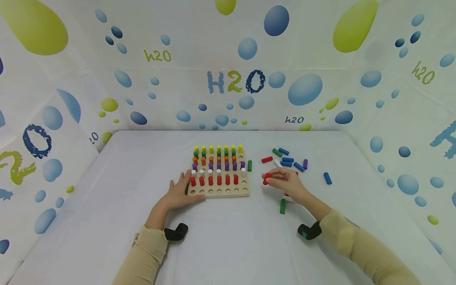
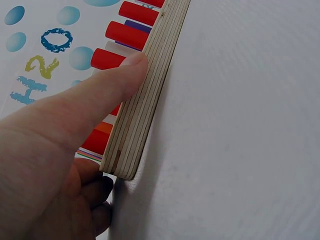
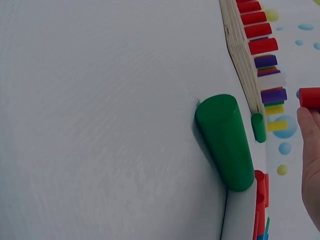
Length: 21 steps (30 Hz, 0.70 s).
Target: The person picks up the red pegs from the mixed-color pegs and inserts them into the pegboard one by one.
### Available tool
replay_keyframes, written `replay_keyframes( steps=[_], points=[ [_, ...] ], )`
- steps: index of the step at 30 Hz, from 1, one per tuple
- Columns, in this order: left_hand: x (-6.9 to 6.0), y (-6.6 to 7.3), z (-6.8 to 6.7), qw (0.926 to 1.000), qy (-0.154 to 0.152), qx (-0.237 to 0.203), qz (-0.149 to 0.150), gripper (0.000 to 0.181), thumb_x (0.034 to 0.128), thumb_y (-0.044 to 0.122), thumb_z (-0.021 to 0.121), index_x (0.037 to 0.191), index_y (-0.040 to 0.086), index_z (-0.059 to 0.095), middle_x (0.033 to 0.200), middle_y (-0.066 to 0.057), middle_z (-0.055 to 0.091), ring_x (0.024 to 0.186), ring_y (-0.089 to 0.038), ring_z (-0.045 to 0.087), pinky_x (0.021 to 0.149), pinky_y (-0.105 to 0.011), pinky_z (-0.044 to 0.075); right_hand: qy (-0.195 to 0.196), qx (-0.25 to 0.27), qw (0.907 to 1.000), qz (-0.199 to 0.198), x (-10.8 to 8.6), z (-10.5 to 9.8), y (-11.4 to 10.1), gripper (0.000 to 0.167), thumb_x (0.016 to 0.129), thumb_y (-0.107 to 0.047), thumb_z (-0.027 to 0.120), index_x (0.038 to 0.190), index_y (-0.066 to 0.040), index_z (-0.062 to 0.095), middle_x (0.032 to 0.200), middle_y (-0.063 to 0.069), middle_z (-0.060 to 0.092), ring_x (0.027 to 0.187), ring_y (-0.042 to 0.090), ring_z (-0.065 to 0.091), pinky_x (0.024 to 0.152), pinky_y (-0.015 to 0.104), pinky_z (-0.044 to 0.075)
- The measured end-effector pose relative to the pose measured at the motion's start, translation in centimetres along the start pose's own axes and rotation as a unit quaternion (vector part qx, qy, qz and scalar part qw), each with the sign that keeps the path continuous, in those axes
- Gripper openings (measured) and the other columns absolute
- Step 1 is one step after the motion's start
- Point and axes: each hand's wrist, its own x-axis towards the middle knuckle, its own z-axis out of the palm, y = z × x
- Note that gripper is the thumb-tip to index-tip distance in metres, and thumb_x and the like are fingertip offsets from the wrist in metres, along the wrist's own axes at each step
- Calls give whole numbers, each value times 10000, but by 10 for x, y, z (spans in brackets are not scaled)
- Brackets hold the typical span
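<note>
A wooden pegboard holds upright rows of yellow, green, orange, purple, white and red pegs. Bare holes show along its front row and at the right end of the red row. My left hand rests at the board's front left corner, its thumb along the front edge. In the left wrist view, that thumb lies straight against the layered wooden edge. To the right of the board, my right hand pinches a red peg between thumb and fingertips, above the table. The right wrist view shows this red peg at its edge.
Loose pegs lie right of the board: a red peg, several blue pegs, a purple peg and a green peg near my right wrist. Another green peg lies beside the board. My right hand partly covers some pegs.
</note>
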Motion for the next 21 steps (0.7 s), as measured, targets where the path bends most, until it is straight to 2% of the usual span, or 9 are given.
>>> replay_keyframes(
  steps=[8, 16, 21],
  points=[
    [-1, 1, 0, 10000, -4, 7, -15, 1117, 722, 563, 672, 1454, -5, 48, 1500, -214, 85, 1379, -341, -33, 1053, -533, -128, -69, 67, 9998, 189, 4, 8, -1, 333, 849, -166, 661, 1102, 22, 555, 1078, 66, 659, 937, 118, 628, 823, 233, 494],
    [0, 0, 0, 10000, 10, 28, -5, 1121, 717, 570, 672, 1455, -3, 53, 1502, -208, 89, 1381, -333, -31, 1053, -532, -129, -5, -214, 9997, 76, 10, 19, -2, 348, 839, -200, 674, 1107, 6, 593, 1047, 88, 666, 919, 146, 637, 804, 238, 503],
    [0, -1, 1, 9999, 35, 83, 65, 1129, 717, 575, 671, 1451, -15, 50, 1498, -216, 91, 1380, -341, -22, 1055, -538, -118, -53, -128, 9998, 124, 14, 27, -2, 361, 837, -193, 676, 1113, 24, 593, 1043, 99, 663, 918, 153, 632, 813, 263, 506]
  ],
)
